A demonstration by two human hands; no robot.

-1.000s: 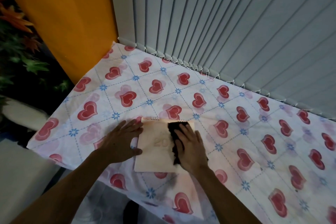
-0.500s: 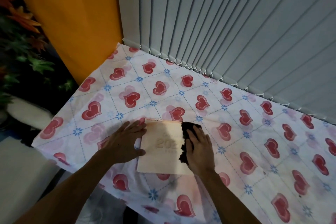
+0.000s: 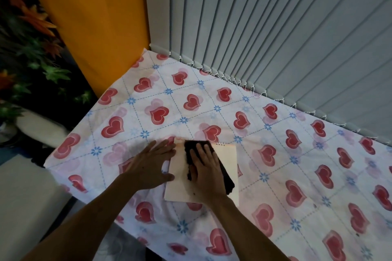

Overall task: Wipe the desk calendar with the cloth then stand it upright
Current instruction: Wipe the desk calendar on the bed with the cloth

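Desk calendar (image 3: 228, 167) lies flat near the bench's (image 3: 297, 176) near-left edge, spiral binding toward the far side. Right hand (image 3: 206, 174) rests palm-down, fingers together, pressing the dark cloth (image 3: 226, 178) onto the calendar face. Left hand (image 3: 148, 165) lies flat, fingers spread, at the calendar's left edge. Heart-print tablecloth (image 3: 191, 99) covers the bench; vertical blinds (image 3: 275, 38) behind.
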